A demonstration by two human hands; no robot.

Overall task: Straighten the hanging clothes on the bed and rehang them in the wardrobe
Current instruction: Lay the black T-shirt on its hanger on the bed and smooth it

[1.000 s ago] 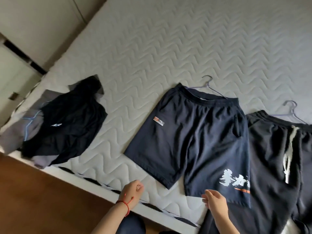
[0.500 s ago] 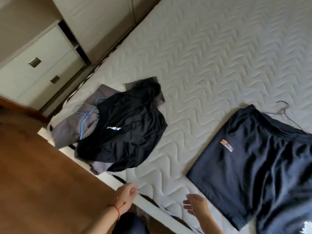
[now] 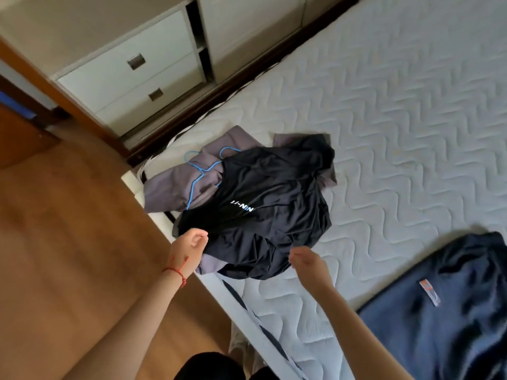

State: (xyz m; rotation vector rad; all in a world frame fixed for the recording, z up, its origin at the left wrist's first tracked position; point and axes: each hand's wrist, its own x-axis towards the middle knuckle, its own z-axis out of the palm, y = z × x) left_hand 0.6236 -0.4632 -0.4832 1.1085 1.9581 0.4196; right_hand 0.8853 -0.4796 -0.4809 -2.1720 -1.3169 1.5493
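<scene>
Reaching from the near edge of the bed (image 3: 384,111): left hand (image 3: 189,249) with fingers curled, pinched at the near-left hem of the crumpled black shirt (image 3: 263,207); right hand (image 3: 308,263) loosely curled, fingertips at its near edge, grip unclear. Beneath, grey garment (image 3: 175,187) with blue hanger (image 3: 196,174). Farther right, well apart, navy shorts (image 3: 444,311).

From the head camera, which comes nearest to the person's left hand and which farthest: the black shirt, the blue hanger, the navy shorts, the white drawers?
Measured from the left hand:
1. Black shirt, right at the fingers, on the bed's near edge.
2. Blue hanger, just beyond, lying on the grey garment.
3. White drawers, farther off beside the bed.
4. Navy shorts, farthest, across the bed past the right hand.
</scene>
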